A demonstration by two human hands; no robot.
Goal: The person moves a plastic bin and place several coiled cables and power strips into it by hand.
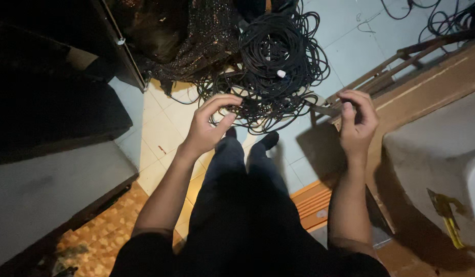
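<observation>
Your left hand is raised with fingers curled and thumb apart, a loose half-open claw; whether a strand of cable runs through it, you cannot tell from this view, since the hand overlaps the near edge of the cable pile. Your right hand is up at the same height, fingertips drawn together toward the thumb as if pinching something thin; what sits between them is too dark to make out. The two hands are well apart, the pile between and beyond them. The pile is a big tangle of black cable lying on the pale tiled floor, loops spilling out on all sides, with a small white connector showing near its middle. Just beside the pile, to the left, lies dark sparkly cloth. Your dark trouser legs run down the middle, feet touching the pile's near edge. A wooden frame leans at the right, more cable beyond it. A grey slab sits at lower left, a yellow-handled tool at lower right.
</observation>
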